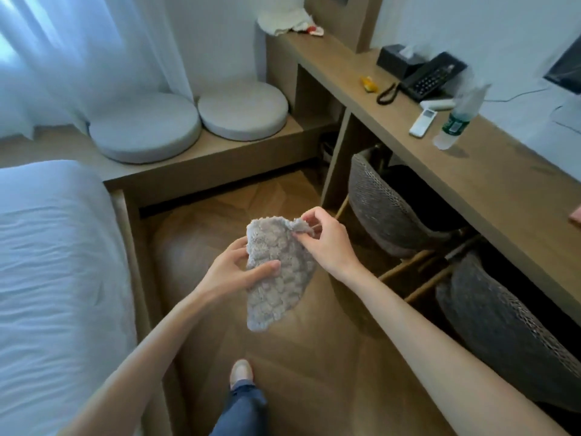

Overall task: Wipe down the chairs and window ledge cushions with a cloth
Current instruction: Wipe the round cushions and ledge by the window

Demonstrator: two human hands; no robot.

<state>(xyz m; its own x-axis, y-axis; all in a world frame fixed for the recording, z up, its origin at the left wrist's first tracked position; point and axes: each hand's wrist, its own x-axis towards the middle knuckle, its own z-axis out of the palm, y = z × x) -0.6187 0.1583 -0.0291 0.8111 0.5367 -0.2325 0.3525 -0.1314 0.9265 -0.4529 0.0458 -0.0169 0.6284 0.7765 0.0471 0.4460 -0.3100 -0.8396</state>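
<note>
A fluffy grey cloth [279,278] hangs in mid-air above the wooden floor, held by both hands. My left hand [234,272] grips its left edge, thumb laid across the front. My right hand [327,240] pinches the cloth's upper right corner. Two round pale cushions [144,127] [242,110] lie side by side on the low wooden window ledge [201,165] ahead. Two grey woven chairs [386,209] [503,328] are tucked under the desk on the right.
A bed with white sheets [53,278] fills the left. The long wooden desk [503,184] carries a phone [430,77], a tissue box [399,58], a remote [423,121] and a water bottle [456,124]. Sheer curtains [78,51] hang over the ledge.
</note>
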